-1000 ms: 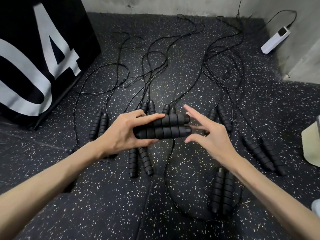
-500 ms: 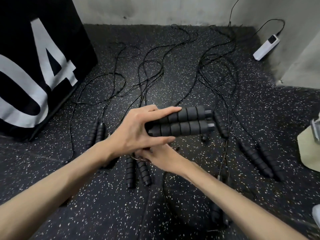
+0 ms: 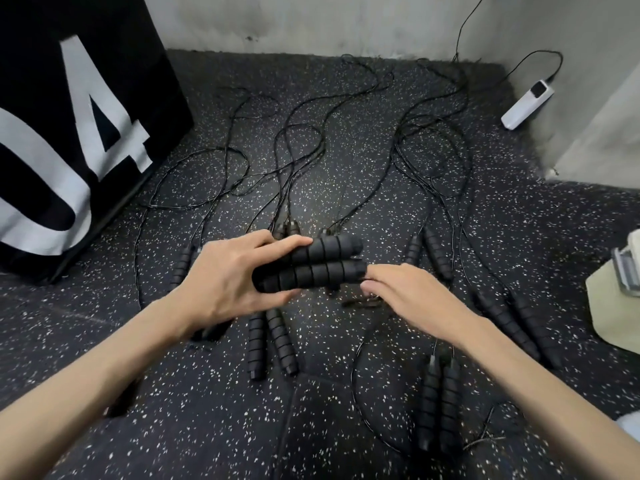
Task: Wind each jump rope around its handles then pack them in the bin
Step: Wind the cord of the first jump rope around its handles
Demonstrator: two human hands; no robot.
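Gripping a pair of black ribbed handles (image 3: 311,268) side by side above the speckled floor (image 3: 207,427), left hand (image 3: 228,282) with fingers laid over the top and thumb curled beneath. Lying just right of the pair's free ends, right hand (image 3: 412,296), fingers bent and drawn together near a thin blurred length of cord (image 3: 360,302); pinching it or not, cannot tell. Spread on the floor around the hands, further handle pairs: one below the left hand (image 3: 272,341), one by the right forearm (image 3: 438,407), one at far right (image 3: 512,323), one behind the right hand (image 3: 427,251). Trailing back toward the wall, loose black ropes (image 3: 298,143). Standing at left, black panel with white numerals (image 3: 69,126); near the right wall, a white power strip (image 3: 526,103)
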